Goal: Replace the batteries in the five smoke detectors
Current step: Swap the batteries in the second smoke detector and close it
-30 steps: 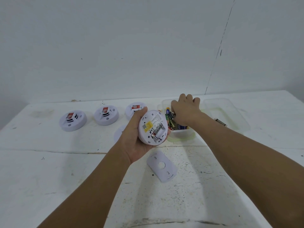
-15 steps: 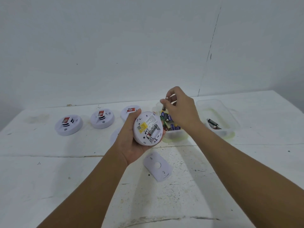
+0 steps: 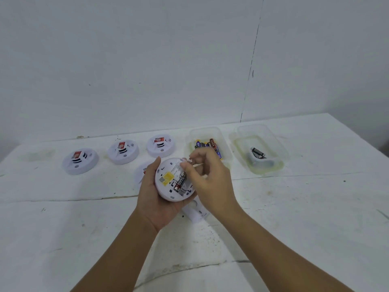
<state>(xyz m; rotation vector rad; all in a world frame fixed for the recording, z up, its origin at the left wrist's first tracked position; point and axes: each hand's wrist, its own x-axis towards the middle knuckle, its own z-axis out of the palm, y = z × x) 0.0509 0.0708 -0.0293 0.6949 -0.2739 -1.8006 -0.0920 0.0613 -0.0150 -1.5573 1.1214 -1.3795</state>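
Left hand [image 3: 154, 199] cups detector [image 3: 172, 180] by rim; light, rigid shell. Right hand [image 3: 207, 178] pinches small, slick battery [image 3: 180, 179] by ends.

hands [image 3: 160, 199] holding smoke detector [image 3: 171, 182], battery [image 3: 180, 179] seated

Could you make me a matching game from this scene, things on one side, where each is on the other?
Things:
1. open detector
2. spare batteries
3. cover plate
4. three closed detectors

Places:
A. in a row at the table's far edge
B. flat on the table below the hands
C. in the left hand
D. in the nearer clear tub

Pairs: 1-C, 2-D, 3-B, 4-A
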